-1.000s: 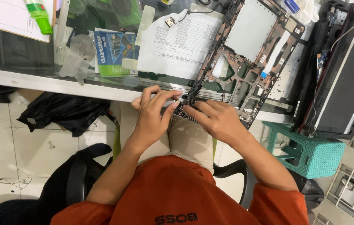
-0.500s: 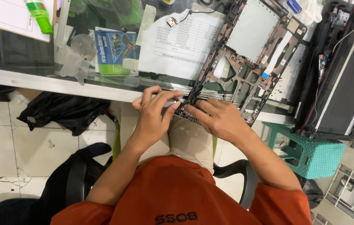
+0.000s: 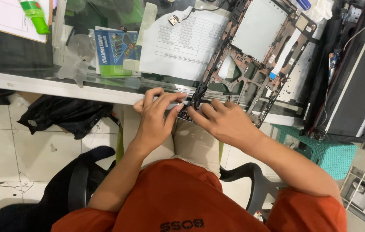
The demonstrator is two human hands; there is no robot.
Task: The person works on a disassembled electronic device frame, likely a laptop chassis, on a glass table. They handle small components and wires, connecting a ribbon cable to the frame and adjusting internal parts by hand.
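An opened laptop shell (image 3: pixel 257 56), black-framed with bare inner compartments and a grey plate, lies tilted on the glass desk (image 3: pixel 40 81), its near corner hanging over the desk's front edge. My left hand (image 3: pixel 156 118) pinches that corner with thumb and fingertips from the left. My right hand (image 3: pixel 223 122) presses its fingers on the same corner from the right. Both sets of fingertips meet at the shell's black hinge corner (image 3: pixel 197 99). Any small part between the fingers is hidden.
A printed paper sheet (image 3: pixel 182 43) and a blue-green leaflet (image 3: pixel 116 49) lie on the desk, with a green bottle (image 3: pixel 34 17) at the far left. Another dark laptop body (image 3: pixel 354 81) stands at the right. A teal stool (image 3: pixel 332 150) and black bag (image 3: pixel 68 114) sit on the floor.
The view has shifted slightly. Both hands stay at the shell's near corner, with fingers only slightly rearranged.
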